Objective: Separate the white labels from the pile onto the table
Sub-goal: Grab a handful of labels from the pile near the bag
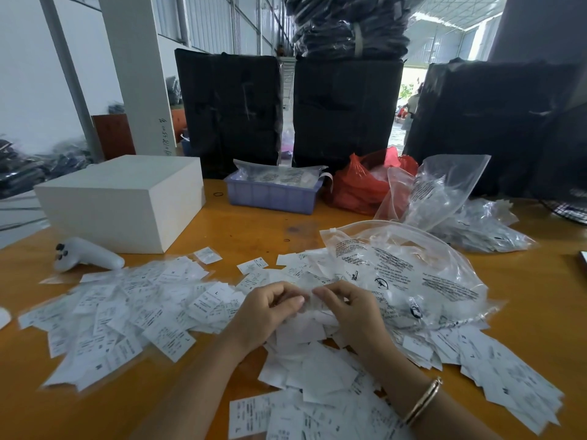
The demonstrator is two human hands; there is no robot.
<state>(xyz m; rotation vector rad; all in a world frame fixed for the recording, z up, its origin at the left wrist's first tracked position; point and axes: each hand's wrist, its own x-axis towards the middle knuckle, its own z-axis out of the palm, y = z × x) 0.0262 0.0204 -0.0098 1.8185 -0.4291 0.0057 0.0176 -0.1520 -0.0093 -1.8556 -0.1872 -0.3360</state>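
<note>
Both hands are meeting at centre of table (254, 230), just above near pile of labels (317, 369). L hand (270, 309) and R hand (346, 308) are facing each other, fingertips almost touching, w/ a small translucent white piece (309, 301) pinched between them; looks like a label or its thin sleeve, too blurred to say which. L fingers are curling inward, thumb pressing toward index; R fingers curling the same way, thumb tip on the piece. So both are grasping that one piece, neither released nor clenched empty. Piece's long axis is running roughly L–R, from one hand to the other. Unsorted pile is lying directly under and nearer the body than the hands, spilling past R wrist w/ bracelet (424, 401). Spread of separated labels (127, 312) is lying to L of L hand, flat on table, so L hand is the nearer one for setting a piece down there. Clear plastic bag (413, 274) w/ black print is sitting just beyond R hand, touching the pile. Judgement: step in hand is peeling one label free; next move prob. goes leftward.
</note>
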